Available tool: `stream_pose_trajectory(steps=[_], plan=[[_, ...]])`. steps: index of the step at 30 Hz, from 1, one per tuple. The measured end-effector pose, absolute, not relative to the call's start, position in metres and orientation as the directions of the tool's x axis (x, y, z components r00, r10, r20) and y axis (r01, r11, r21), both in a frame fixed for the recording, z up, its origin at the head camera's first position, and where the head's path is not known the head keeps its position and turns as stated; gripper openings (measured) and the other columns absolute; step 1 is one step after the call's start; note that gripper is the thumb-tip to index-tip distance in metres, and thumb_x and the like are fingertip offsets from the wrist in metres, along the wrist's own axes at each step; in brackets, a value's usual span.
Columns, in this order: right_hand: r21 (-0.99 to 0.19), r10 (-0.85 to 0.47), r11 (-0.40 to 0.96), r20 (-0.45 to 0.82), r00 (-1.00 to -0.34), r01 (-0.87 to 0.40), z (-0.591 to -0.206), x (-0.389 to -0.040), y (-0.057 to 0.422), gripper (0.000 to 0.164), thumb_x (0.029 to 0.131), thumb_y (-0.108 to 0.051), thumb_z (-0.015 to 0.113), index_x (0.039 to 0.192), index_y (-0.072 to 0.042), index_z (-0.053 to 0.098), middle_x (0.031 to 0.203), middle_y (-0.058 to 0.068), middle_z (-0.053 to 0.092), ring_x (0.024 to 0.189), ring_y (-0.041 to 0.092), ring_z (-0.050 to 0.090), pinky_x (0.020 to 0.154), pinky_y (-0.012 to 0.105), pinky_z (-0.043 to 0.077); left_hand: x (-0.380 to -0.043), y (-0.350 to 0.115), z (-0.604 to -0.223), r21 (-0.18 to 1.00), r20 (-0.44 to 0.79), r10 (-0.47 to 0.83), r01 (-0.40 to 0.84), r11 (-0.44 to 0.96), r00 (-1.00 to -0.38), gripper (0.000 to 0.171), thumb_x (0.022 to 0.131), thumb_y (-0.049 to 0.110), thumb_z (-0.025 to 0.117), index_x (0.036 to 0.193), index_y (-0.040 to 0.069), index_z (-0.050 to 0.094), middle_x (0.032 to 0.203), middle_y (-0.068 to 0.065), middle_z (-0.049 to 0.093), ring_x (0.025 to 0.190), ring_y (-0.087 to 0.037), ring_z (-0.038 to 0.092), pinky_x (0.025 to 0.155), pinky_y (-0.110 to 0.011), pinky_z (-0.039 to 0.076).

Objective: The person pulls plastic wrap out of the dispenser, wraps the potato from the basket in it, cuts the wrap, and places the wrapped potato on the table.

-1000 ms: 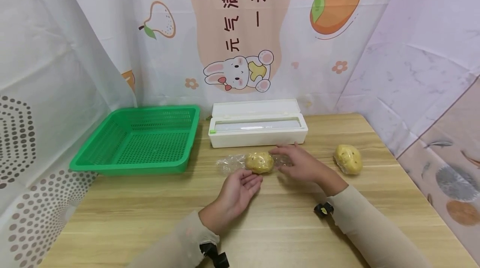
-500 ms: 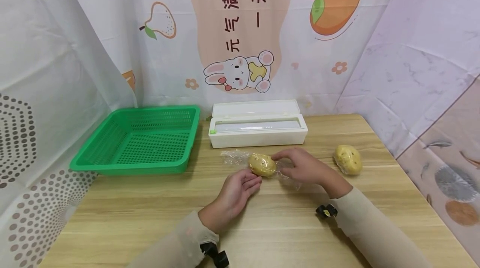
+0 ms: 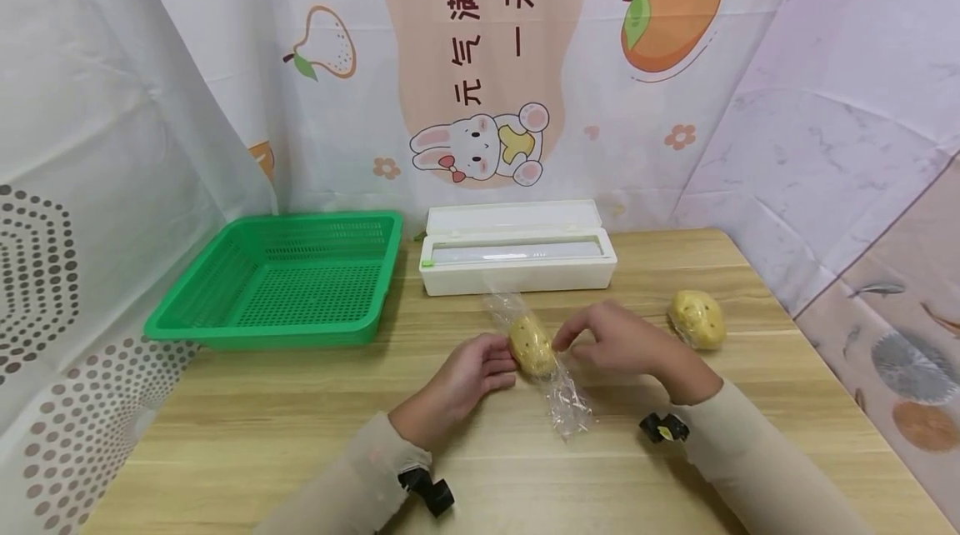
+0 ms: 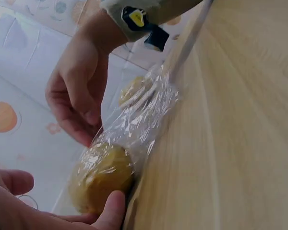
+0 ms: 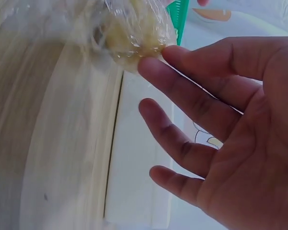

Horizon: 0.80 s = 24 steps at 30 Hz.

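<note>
A potato wrapped in cling film (image 3: 532, 347) lies on the wooden table between my two hands, slanted, with loose film tails at both ends. My left hand (image 3: 471, 375) lies at its left side, palm turned toward it, fingers relaxed and fingertips against the potato. From the right, my right hand (image 3: 618, 341) reaches in with its index fingertip at the film-covered side. In the right wrist view, the thumb and index tips of the right hand (image 5: 221, 115) meet the wrapped potato (image 5: 139, 33), the other fingers spread. The left wrist view shows a crinkled film tail (image 4: 149, 108) beyond the potato (image 4: 103, 175).
Behind the potato stands a white cling film dispenser (image 3: 517, 275) with its lid up. A green plastic basket (image 3: 258, 339) sits at the back left. Another wrapped potato (image 3: 697, 318) rests on the right of the table (image 3: 540, 477). Printed cloth hangs behind.
The wrapped potato has turned from lying crosswise to slanting toward me, and its near film tail now points forward-right. My right hand has shifted slightly right and nearer; the left hand stays beside the potato.
</note>
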State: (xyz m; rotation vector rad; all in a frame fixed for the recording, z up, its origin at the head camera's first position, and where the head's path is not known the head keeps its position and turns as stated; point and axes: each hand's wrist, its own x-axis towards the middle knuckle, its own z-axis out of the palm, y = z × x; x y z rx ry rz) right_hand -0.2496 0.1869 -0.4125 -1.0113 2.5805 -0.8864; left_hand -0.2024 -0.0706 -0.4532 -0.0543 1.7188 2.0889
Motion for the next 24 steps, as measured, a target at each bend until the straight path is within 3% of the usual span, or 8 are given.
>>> stream_pose_trajectory(steps=[4, 7, 13, 19, 24], plan=[[-0.620, -0.701, 0.568, -0.021, -0.713, -0.541, -0.411, -0.245, 0.185, 0.020, 0.091, -0.004, 0.068, 0.100, -0.017, 0.081, 0.101, -0.009, 0.077, 0.102, 0.015, 0.072, 0.093, 0.047, 0.058, -0.208, -0.076, -0.453, 0.934, -0.303, 0.345, -0.349, -0.080, -0.888, 0.050, 0.106, 0.025, 0.044, 0.134, -0.015, 0.049, 0.119, -0.022, 0.061, 0.104, -0.026, 0.062, 0.100, -0.046, 0.056], [-0.633, -0.735, 0.540, -0.033, -0.678, -0.555, -0.409, -0.242, 0.181, 0.019, 0.091, -0.004, 0.069, 0.099, -0.015, 0.081, 0.099, -0.006, 0.078, 0.098, 0.014, 0.073, 0.090, 0.041, 0.060, -0.211, -0.081, -0.452, 0.946, -0.301, 0.362, -0.324, -0.002, -0.882, 0.045, 0.105, 0.023, 0.046, 0.130, -0.015, 0.054, 0.111, -0.019, 0.064, 0.098, -0.023, 0.065, 0.095, -0.044, 0.058], [-0.664, -0.782, 0.501, -0.073, -0.618, -0.555, -0.411, -0.236, 0.177, 0.016, 0.091, -0.004, 0.069, 0.098, -0.013, 0.080, 0.092, -0.003, 0.078, 0.086, 0.005, 0.070, 0.080, 0.026, 0.058, -0.216, -0.090, -0.448, 0.953, -0.299, 0.412, -0.249, 0.170, -0.861, 0.042, 0.102, 0.020, 0.051, 0.128, -0.012, 0.061, 0.111, -0.020, 0.069, 0.095, -0.022, 0.069, 0.089, -0.040, 0.061], [-0.663, -0.796, 0.494, -0.086, -0.599, -0.562, -0.415, -0.234, 0.176, 0.017, 0.091, -0.003, 0.067, 0.095, -0.013, 0.080, 0.090, -0.002, 0.078, 0.084, 0.001, 0.069, 0.080, 0.025, 0.058, -0.221, -0.098, -0.448, 0.945, -0.314, 0.449, -0.231, 0.232, -0.836, 0.037, 0.102, 0.014, 0.054, 0.127, -0.012, 0.063, 0.107, -0.018, 0.073, 0.094, -0.022, 0.073, 0.089, -0.037, 0.061], [-0.662, -0.801, 0.490, -0.085, -0.593, -0.567, -0.416, -0.233, 0.175, 0.016, 0.092, -0.004, 0.067, 0.097, -0.014, 0.079, 0.092, -0.002, 0.078, 0.087, 0.001, 0.069, 0.083, 0.026, 0.058, -0.222, -0.102, -0.448, 0.939, -0.308, 0.464, -0.188, 0.289, -0.831, 0.035, 0.096, 0.010, 0.061, 0.126, -0.007, 0.066, 0.106, -0.012, 0.073, 0.094, -0.020, 0.072, 0.087, -0.035, 0.061]])
